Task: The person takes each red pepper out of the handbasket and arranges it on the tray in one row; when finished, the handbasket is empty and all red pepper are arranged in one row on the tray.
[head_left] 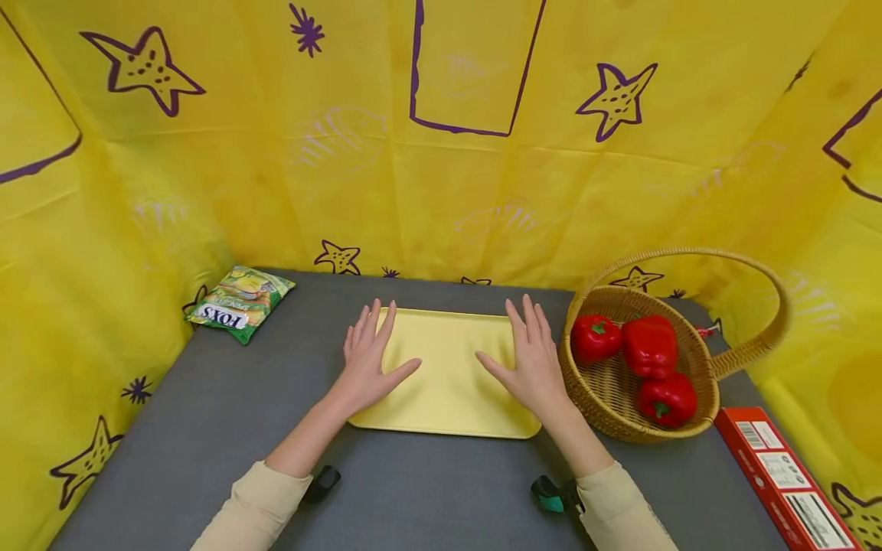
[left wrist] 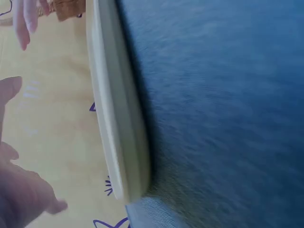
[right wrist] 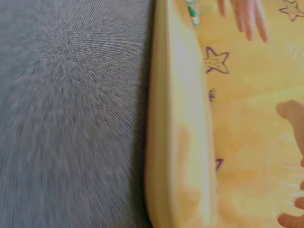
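Observation:
A pale yellow tray (head_left: 444, 375) lies flat on the grey table in the head view. Over its left side hovers my left hand (head_left: 368, 363), fingers spread and thumb pointing inward, holding nothing. My right hand (head_left: 534, 367) is held the same way over the tray's right side, also without anything in it. In the left wrist view the tray's edge (left wrist: 111, 109) stands apart from the left hand (left wrist: 23, 190). The right wrist view likewise has the tray's rim (right wrist: 164, 142) beside the right hand's fingers (right wrist: 295, 118), with space between.
To the right stands a wicker basket (head_left: 599, 405) with a tall handle, holding three red bell peppers (head_left: 651, 346). A red box (head_left: 782, 474) lies in front of it. At the far left is a green Fox's packet (head_left: 241, 300). Yellow patterned cloth (head_left: 276, 191) surrounds the table.

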Tool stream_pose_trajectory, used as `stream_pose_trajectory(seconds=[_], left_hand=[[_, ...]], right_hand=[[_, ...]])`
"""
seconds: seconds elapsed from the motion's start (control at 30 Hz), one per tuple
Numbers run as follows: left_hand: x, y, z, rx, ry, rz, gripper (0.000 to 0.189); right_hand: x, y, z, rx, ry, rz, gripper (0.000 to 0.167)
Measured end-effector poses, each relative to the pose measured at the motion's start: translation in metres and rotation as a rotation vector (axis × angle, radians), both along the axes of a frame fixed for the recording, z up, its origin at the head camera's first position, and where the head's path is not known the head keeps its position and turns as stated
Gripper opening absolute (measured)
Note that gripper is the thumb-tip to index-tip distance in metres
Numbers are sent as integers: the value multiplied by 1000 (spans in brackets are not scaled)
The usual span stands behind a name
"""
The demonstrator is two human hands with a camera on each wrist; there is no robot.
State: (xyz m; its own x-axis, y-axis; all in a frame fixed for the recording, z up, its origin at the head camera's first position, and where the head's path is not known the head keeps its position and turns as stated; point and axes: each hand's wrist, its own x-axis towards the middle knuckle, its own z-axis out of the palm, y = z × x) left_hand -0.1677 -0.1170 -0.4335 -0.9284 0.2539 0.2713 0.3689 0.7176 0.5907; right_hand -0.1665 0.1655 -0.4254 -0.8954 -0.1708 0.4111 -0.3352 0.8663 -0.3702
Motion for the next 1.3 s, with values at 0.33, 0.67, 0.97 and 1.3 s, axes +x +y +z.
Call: stream_pose_trajectory(seconds=[0.33,0.67,0.97,1.3], left_hand=[[18,-25,-3,207,14,-151,74],[23,-56,-10,111,-113,-217,75],[21,-73,-22,27,-321,-261,104],[18,-82,-32,-7,-395,-327,114]], right_hand=[[15,42,27,-143,247,103,26],[18,94,51,-96,60,-12,21],[9,109,64,68,-185,-43,49],[-3,118,70,204,-344,-49,69]])
